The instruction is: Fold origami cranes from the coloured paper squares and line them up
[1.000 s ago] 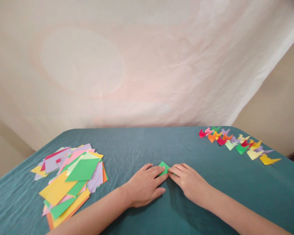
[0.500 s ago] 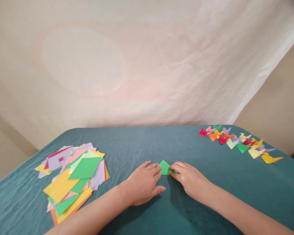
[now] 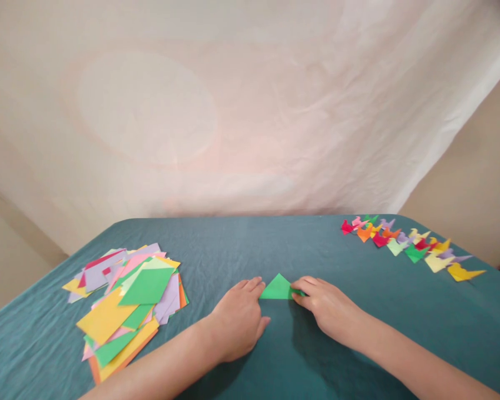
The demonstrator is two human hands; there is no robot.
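Note:
A green paper triangle (image 3: pixel 278 288) lies on the table in front of me, its point facing away and its long folded edge towards me. At its right corner, my right hand (image 3: pixel 323 303) pinches the paper between thumb and fingers. My left hand (image 3: pixel 240 314) lies flat at the left corner, fingertips at or just touching the paper, thumb spread apart. The right corner of the triangle is partly hidden by my right fingers.
On the left spreads a loose pile of coloured paper sheets (image 3: pixel 106 316). Several small folded paper birds (image 3: pixel 416 253) stand in rows at the far right. A dark green cloth (image 3: pixel 233 244) covers the table, with a pale hanging sheet (image 3: pixel 250 111) behind it.
My left hand has slid left along the paper, uncovering the triangle's left side. My right hand keeps its pinch at the right corner.

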